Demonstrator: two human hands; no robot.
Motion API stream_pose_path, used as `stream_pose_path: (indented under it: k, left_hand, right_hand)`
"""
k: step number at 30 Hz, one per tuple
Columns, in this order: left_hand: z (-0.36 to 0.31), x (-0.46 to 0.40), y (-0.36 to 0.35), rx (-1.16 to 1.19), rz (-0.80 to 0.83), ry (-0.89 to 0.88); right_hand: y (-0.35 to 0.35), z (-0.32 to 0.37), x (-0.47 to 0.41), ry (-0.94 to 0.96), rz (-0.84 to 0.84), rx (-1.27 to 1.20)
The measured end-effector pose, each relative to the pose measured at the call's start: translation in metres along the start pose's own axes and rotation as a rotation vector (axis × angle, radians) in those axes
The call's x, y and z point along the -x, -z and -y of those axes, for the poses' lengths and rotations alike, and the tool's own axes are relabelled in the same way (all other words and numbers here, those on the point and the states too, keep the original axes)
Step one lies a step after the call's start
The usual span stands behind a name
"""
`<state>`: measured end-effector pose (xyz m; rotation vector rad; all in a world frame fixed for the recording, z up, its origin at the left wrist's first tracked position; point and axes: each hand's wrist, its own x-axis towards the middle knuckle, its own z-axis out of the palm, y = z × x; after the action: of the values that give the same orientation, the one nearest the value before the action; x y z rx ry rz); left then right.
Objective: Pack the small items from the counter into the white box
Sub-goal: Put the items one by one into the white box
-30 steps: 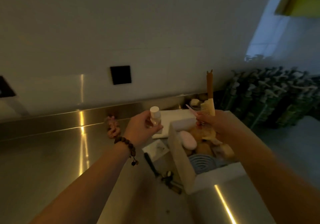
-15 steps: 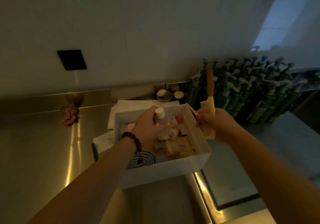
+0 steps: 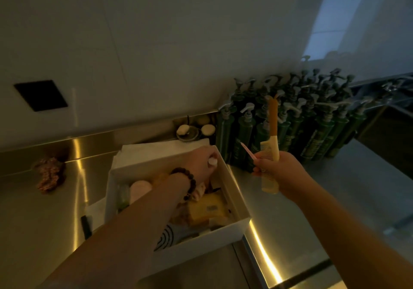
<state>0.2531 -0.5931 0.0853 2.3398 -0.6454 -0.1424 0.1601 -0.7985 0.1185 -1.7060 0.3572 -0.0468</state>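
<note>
At the far left, a brownish crumpled scrunchie-like thing (image 3: 49,173) is lying on the steel counter (image 3: 33,217) against the raised back edge, well apart from both hands. Next along, the white box (image 3: 232,226) is sitting on the counter, crowded with small items, among them a pale pink oval piece (image 3: 140,188) and a yellow packet (image 3: 206,208). The left hand (image 3: 202,162), with a bead bracelet (image 3: 188,182) on its wrist, is reaching inside the box near the far right corner, its fingers curled around a small bottle with a white cap (image 3: 212,161); only the cap is showing. Behind the box, a small dish (image 3: 187,132) is standing at the wall. Further right, the right hand (image 3: 280,172) is hovering outside the box, just beside its right wall, gripping a yellow comb (image 3: 271,154) upright together with a thin pink stick (image 3: 248,152). Behind it, green pump bottles (image 3: 312,118) are crowding the corner.
</note>
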Motion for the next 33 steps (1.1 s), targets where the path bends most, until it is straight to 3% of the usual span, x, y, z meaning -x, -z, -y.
stream_pose_path:
  k: [8, 13, 16, 19, 24, 30, 33]
  left_hand:
    - [0.014, -0.01, -0.004, 0.055, -0.027, 0.018]
    - [0.011, 0.004, 0.027, 0.128, -0.128, -0.018]
    - [0.002, 0.017, 0.052, 0.207, -0.031, -0.087]
    - [-0.001, 0.029, 0.071, 0.136, 0.077, -0.133]
    - [0.01, 0.049, 0.082, 0.044, 0.082, -0.121]
    - [0.029, 0.08, 0.072, 0.069, 0.154, -0.043]
    - [0.037, 0.095, 0.054, -0.049, 0.247, -0.067]
  right_hand:
    - [-0.011, 0.0, -0.003, 0.013, 0.05, 0.023]
    - [-0.024, 0.011, 0.0, 0.022, 0.113, 0.085]
    - [-0.037, 0.02, 0.003, 0.04, 0.21, 0.17]
    - [-0.051, 0.025, 0.007, 0.051, 0.274, 0.202]
    - [-0.069, 0.027, 0.015, 0.063, 0.354, 0.266]
    - [-0.071, 0.028, 0.017, 0.041, 0.234, 0.32]
    - [-0.07, 0.028, 0.02, 0.044, 0.191, 0.371]
